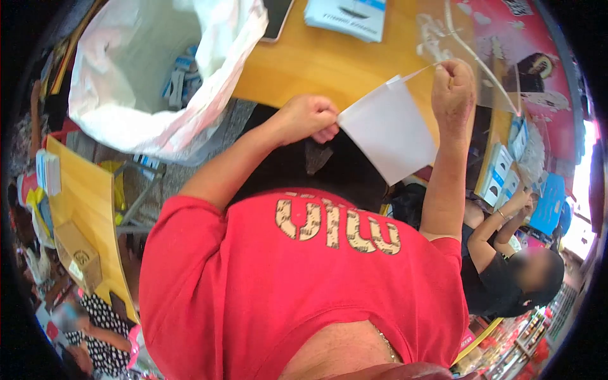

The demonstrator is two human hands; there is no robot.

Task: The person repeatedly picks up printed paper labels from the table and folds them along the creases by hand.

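A flat white sheet, possibly a pouch (392,133), hangs tilted between my two hands, over my dark lap and the table's near edge. My left hand (311,119) is closed, pinching the sheet's left corner. On the other side, my right hand (453,92) is closed in a fist near the table edge. A thin pale strip (418,73) stretches from the sheet's top corner to the fingers of that fist. Close by my right hand lies clear plastic film (491,76).
A yellow wooden table (297,69) bears a stack of blue-and-white printed packets (347,18). A large white bag (136,120) at the left holds similar packets. At the right, a person in black (500,272) handles things near blue-and-white boxes (497,174). A cardboard box (77,253) stands on a side table.
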